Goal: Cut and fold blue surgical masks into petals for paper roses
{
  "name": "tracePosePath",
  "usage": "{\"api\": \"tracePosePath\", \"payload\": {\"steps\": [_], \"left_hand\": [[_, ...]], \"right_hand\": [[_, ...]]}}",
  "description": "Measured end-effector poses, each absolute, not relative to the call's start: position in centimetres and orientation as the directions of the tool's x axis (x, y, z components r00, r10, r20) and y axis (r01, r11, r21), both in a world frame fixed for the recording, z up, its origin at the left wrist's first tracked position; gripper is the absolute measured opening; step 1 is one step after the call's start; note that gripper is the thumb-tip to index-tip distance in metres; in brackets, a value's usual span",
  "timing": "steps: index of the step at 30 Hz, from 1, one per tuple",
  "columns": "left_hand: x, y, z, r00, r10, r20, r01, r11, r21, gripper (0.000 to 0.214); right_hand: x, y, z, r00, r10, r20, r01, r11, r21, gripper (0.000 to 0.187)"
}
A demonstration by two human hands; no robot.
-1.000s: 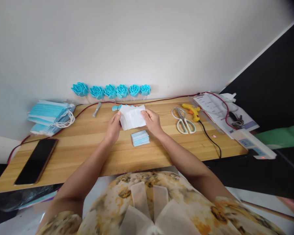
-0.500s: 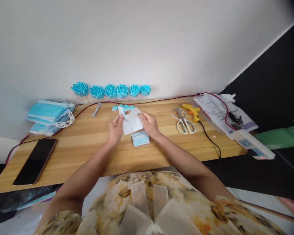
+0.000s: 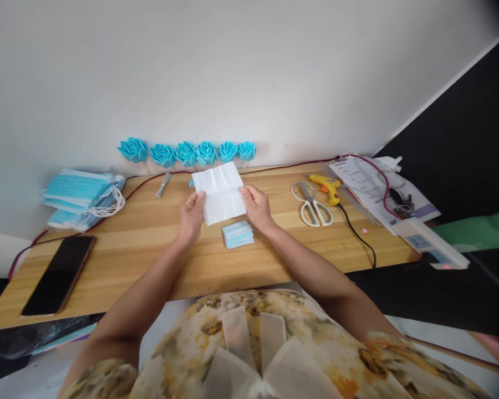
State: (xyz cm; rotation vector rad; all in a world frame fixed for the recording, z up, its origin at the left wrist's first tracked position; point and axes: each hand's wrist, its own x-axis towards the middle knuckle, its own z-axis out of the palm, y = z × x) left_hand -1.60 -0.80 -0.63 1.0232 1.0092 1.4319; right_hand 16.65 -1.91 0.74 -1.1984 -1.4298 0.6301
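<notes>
I hold a white pleated sheet of mask fabric (image 3: 219,191) spread upright over the wooden table (image 3: 149,249). My left hand (image 3: 191,216) pinches its lower left edge and my right hand (image 3: 255,206) pinches its lower right edge. Just below the sheet, between my wrists, lies a small stack of folded blue fabric pieces (image 3: 238,234). A few small blue cut pieces lie behind the sheet, mostly hidden. Several blue fabric roses (image 3: 187,153) stand in a row against the wall.
A pile of blue face masks (image 3: 81,198) lies at the far left, a black phone (image 3: 58,274) near the left front. A small grey tool (image 3: 163,185) lies by a red cable. White scissors (image 3: 311,205), a yellow glue gun (image 3: 326,188), papers and a power strip (image 3: 430,244) sit right.
The white sheet was folded and crumpled between my hands half a second ago; now it is opened out flat and raised, hiding the small blue pieces behind it.
</notes>
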Motion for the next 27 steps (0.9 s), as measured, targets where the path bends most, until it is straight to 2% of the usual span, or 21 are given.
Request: {"api": "tracePosePath", "payload": {"steps": [3,7,14,18,23,27], "left_hand": [[-1.8,-0.4,-1.3,-0.07,0.996,0.058,-0.266,-0.074,0.961,0.045],[-1.8,-0.4,-1.7,-0.143,0.988,0.057,-0.232,-0.089,0.969,0.042],[-1.1,-1.2,-1.4,-0.227,0.953,0.2,-0.007,-0.207,0.978,0.042],[-0.7,-1.4,-1.3,-0.189,0.964,0.186,-0.02,-0.194,0.981,0.039],[-1.2,-1.2,-0.4,-0.242,0.951,0.194,-0.054,-0.213,0.975,0.034],[-1.2,-1.3,-0.1,-0.249,0.948,0.2,-0.055,-0.22,0.974,0.035]], "right_hand": [[16.5,-2.1,0.7,0.116,0.896,0.428,0.355,0.365,-0.861,0.041],[16.1,-2.5,0.6,0.077,0.885,0.459,0.425,0.387,-0.818,0.039],[15.0,-2.9,-0.1,0.045,0.896,0.442,0.421,0.384,-0.822,0.038],[14.8,-3.0,-0.1,-0.001,0.915,0.404,0.384,0.373,-0.844,0.036],[15.3,-3.0,0.4,0.09,0.9,0.427,0.393,0.362,-0.845,0.039],[14.9,-3.1,0.4,0.016,0.903,0.43,0.366,0.395,-0.843,0.033]]}}
